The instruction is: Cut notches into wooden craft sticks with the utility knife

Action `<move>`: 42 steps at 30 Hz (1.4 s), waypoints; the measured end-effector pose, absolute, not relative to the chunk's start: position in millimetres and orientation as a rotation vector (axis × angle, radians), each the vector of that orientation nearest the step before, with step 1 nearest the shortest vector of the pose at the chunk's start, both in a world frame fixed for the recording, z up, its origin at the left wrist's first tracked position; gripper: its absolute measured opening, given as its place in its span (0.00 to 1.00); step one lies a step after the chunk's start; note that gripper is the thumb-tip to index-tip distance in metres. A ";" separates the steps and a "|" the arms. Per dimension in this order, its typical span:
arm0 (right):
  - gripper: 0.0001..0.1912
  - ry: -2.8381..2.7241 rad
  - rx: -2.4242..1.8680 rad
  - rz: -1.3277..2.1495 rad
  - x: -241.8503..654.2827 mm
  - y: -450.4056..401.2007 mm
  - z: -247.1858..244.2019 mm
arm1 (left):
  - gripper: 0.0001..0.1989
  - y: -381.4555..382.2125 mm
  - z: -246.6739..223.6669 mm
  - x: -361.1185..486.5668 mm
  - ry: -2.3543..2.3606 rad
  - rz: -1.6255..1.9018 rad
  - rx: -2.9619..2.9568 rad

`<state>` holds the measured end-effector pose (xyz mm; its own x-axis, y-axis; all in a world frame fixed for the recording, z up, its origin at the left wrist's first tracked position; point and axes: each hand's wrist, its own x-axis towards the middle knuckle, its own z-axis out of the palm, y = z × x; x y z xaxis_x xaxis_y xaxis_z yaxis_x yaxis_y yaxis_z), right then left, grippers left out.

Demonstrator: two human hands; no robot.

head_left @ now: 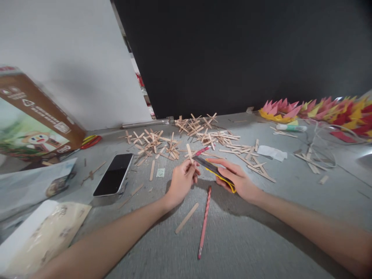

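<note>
Between the fingertips of my left hand [185, 176] is a small wooden craft stick piece [189, 151], held upright; it looks crossed with another stick at its lower part. My right hand [234, 176] is wrapped round a black and yellow utility knife [216, 170], its front end pointing at the stick and close to my left fingers. Whether the blade touches the wood I cannot tell. Below my hands lie a pink pencil [205, 223] and a loose craft stick [186, 218]. A pink-red thing [202, 150] shows just behind the knife tip.
Behind my hands spread piles of craft sticks [155, 141], many crossed. To the left are a phone [114, 174], a brown box [37, 116], scissors [91, 141] and plastic packets [55, 236]. Folded paper pieces [322, 110], a glue stick [291, 128] and a white cable [315, 139] lie right.
</note>
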<state>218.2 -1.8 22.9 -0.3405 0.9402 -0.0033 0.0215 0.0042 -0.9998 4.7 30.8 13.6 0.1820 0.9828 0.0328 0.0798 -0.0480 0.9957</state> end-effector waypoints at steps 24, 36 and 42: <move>0.25 -1.747 -1.276 0.779 220.1 10.9 12.3 | 0.50 26.2 20.2 3.0 0.882 1.138 1.232; 0.25 -1.748 -1.280 0.761 219.5 11.8 11.7 | 0.46 27.6 15.7 3.9 0.876 1.141 1.283; 0.26 -1.783 -1.264 0.718 220.0 11.7 8.7 | 0.48 27.7 15.2 4.1 0.878 1.171 1.283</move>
<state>220.0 11.7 8.7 -0.1632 0.9424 0.2918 0.4769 0.3343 -0.8129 4.1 27.7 15.2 0.2273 0.9661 0.1224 -0.1538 -0.0885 0.9841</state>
